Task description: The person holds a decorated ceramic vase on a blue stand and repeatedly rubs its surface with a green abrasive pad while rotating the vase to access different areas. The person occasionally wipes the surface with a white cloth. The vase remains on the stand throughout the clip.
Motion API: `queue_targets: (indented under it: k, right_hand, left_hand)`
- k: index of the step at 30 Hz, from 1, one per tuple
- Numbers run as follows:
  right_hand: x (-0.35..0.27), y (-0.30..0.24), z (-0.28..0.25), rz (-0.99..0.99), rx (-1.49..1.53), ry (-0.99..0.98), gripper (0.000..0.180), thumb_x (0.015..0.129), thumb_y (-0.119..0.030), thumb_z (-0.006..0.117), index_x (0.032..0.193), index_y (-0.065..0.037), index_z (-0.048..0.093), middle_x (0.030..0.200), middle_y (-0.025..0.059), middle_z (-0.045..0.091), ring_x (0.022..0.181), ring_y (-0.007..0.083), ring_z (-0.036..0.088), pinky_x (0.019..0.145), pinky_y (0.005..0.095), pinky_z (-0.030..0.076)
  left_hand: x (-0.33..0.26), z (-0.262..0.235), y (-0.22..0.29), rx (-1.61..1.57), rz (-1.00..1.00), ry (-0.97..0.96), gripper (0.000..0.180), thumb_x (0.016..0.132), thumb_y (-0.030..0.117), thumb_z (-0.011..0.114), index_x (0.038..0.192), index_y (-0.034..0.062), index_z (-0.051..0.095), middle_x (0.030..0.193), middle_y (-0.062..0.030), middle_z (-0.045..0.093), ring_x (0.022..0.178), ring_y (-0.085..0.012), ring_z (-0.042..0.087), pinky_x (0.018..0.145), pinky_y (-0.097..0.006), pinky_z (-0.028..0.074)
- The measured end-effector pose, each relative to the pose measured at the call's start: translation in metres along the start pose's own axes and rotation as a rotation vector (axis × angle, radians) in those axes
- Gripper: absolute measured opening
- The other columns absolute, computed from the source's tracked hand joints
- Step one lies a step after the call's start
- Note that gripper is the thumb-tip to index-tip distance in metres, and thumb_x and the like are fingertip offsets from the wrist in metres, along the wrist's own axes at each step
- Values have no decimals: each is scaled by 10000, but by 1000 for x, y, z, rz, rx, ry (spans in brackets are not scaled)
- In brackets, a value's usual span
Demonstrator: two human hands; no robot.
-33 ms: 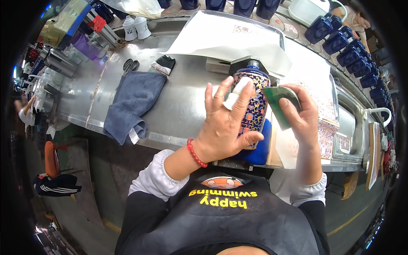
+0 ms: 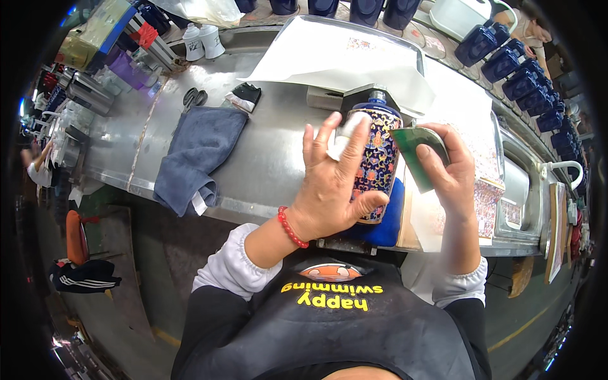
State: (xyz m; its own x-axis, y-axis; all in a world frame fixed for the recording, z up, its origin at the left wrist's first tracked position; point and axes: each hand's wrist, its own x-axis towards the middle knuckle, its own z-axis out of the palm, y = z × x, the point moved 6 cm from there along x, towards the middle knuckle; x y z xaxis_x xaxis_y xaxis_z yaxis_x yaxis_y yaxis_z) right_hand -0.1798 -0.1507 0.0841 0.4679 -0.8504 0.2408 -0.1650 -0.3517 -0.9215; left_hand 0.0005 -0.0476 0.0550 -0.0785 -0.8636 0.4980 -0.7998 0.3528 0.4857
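A dark blue bottle with a dense floral pattern lies in front of me, its neck pointing away. My left hand is at the bottle's left side with fingers spread; white wrapping covers parts of the fingers. Whether the fingertips touch the bottle I cannot tell. Between the thumb and fingers of my right hand is a green flat scraper, its corner close to the bottle's right side. Beneath the bottle's near end shows a blue cloth.
A grey-blue towel lies on the metal table, with black scissors beside it. White sheets cover a tray at the back. Dark blue bottles line the far right, beyond a sink. Another person is at far right.
My left hand has shifted slightly left, uncovering more of the bottle's pattern. The right hand and the scraper look almost unmoved.
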Motion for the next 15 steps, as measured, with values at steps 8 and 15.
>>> queue_targets:
  k: [8, 15]
  right_hand:
    - [7, 1, 3, -29, -19, 36, 269, 959, -80, 672, 1209, 16, 651, 1012, 56, 702, 908, 92, 646, 803, 238, 522]
    - [13, 5, -2, 56, -12, -23, 291, 1000, -84, 651, 1264, 35, 615, 1111, 49, 693, 1001, 101, 637, 884, 233, 505]
  left_hand:
    - [11, 6, -8, 5, -15, -32, 1064, 949, 780, 413, 1587, -61, 277, 1478, -243, 507, 1491, -465, 207, 1184, -670, 38]
    - [24, -3, -22, -138, -26, 95, 988, 957, 758, 439, 1552, -29, 387, 1318, -194, 636, 1447, -435, 265, 1180, -678, 44]
